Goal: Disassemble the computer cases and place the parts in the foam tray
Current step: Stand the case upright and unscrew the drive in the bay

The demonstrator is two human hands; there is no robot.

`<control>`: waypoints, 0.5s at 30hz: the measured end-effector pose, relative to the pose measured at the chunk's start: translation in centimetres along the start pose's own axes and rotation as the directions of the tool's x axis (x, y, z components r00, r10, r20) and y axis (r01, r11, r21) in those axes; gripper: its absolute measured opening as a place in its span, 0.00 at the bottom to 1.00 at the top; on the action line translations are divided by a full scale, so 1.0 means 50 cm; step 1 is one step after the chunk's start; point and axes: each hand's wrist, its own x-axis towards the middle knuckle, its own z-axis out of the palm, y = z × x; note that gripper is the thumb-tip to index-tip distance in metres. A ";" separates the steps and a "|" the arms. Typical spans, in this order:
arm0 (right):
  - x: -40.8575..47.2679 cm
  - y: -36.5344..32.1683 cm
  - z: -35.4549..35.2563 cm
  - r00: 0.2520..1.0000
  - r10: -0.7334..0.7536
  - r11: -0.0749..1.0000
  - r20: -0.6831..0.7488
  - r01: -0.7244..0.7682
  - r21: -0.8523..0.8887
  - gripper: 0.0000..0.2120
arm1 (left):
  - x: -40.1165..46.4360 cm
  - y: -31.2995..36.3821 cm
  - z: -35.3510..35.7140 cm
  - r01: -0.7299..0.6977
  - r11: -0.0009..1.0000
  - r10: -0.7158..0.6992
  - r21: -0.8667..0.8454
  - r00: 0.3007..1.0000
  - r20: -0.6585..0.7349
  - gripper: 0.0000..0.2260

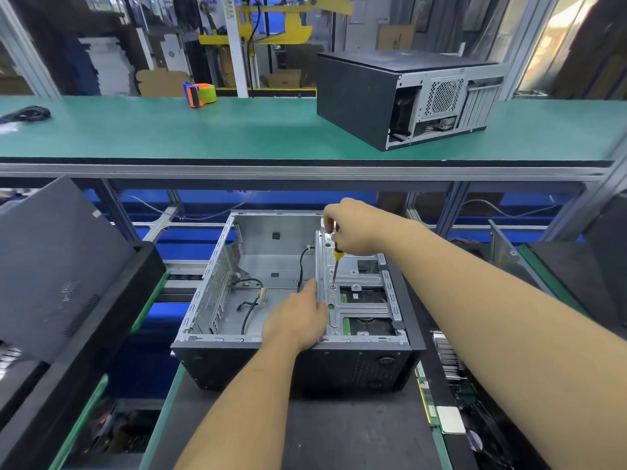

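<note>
On the dark tabletop lay an opened computer case. The right hand gripped a screwdriver upright on its drive bracket; the left hand clasped the bracket's edge.

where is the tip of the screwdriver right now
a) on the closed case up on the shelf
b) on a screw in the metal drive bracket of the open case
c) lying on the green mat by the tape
b: the right hand holds the screwdriver upright, tip down on the drive bracket of the open case, while the left hand steadies the bracket's edge.
</note>
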 end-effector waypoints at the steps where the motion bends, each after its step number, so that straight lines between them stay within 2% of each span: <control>1: -0.002 -0.001 -0.001 1.000 -0.011 0.999 0.020 0.010 0.038 0.11 | 0.000 0.000 0.000 0.001 1.000 -0.001 -0.002 1.000 -0.001 0.15; 3: -0.004 -0.003 0.000 0.998 0.010 0.999 0.059 -0.012 0.044 0.11 | -0.001 0.000 0.000 0.005 1.000 -0.005 -0.002 1.000 -0.004 0.15; 5: -0.003 -0.003 0.004 0.996 0.068 0.997 0.049 -0.066 -0.031 0.10 | -0.001 0.000 0.001 0.008 1.000 -0.008 0.003 1.000 -0.003 0.15; 7: 0.001 0.001 0.003 0.992 0.128 0.987 0.022 -0.125 -0.100 0.19 | 0.000 0.000 0.001 0.010 1.000 -0.010 0.007 1.000 0.000 0.15; 8: 0.003 0.005 0.002 0.991 0.132 0.985 0.008 -0.130 -0.116 0.20 | 0.000 -0.001 0.001 0.011 1.000 -0.011 0.007 1.000 0.001 0.15; 12: 0.002 0.011 0.004 0.998 0.063 0.989 -0.007 -0.063 -0.131 0.09 | 0.002 -0.002 0.002 0.011 1.000 -0.011 0.008 1.000 0.002 0.16; 14: 0.001 0.011 0.003 1.000 0.011 0.999 -0.006 -0.011 -0.052 0.04 | 0.002 -0.002 0.001 0.008 1.000 -0.008 0.004 1.000 0.000 0.15; 15: 0.000 0.008 0.001 1.000 -0.014 1.000 0.011 0.014 -0.002 0.06 | 0.002 -0.001 0.001 0.007 1.000 -0.007 0.003 1.000 0.000 0.14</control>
